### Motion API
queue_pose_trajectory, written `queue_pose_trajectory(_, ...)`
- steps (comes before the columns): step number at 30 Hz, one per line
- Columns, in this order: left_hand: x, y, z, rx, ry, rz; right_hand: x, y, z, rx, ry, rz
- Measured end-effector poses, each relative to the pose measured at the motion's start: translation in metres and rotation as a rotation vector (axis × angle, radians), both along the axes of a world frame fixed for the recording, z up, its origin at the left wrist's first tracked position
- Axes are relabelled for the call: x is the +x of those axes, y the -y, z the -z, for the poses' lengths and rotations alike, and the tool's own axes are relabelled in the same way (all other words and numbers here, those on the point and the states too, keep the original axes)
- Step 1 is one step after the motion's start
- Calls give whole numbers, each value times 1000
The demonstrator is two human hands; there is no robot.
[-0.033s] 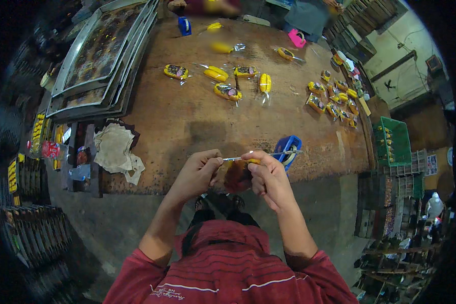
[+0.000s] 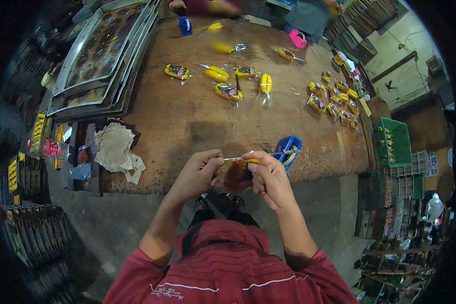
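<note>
Close to the table's near edge, both my hands are closed around one plastic-wrapped bread roll (image 2: 236,176), brown and dark with some yellow showing. My left hand (image 2: 201,171) pinches the gathered end of its clear wrapper (image 2: 231,159). With fingers curled, my right hand (image 2: 269,177) grips the roll's other side and hides part of it. Just beyond the right hand stands a blue tape dispenser (image 2: 290,147); a thin, shiny strip runs from it toward my right fingers. Farther off on the wooden table (image 2: 187,114) lie several wrapped yellow rolls (image 2: 229,91).
Stacked metal trays (image 2: 99,63) fill the far left, with a crumpled beige cloth (image 2: 115,148) nearer. More wrapped rolls (image 2: 333,109) cluster at right, beside a green crate (image 2: 393,142). A pink tape dispenser (image 2: 297,38) and another blue one (image 2: 185,26) stand near people across the table.
</note>
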State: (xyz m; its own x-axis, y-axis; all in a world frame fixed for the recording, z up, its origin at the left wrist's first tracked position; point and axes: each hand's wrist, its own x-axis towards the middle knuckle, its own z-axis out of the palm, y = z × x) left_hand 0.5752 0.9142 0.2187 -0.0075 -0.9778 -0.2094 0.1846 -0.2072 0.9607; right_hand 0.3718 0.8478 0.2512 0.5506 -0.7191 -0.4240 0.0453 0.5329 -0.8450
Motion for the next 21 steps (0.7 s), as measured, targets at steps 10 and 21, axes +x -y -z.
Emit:
queue_pose_trajectory(10, 5, -4, -5, 56, 52, 115, -3, 3, 4, -231, -237, -156)
queue_pose_trajectory(21, 12, 2, 10, 95, -108, -75, -20, -18, 15, -1104, -503, -168)
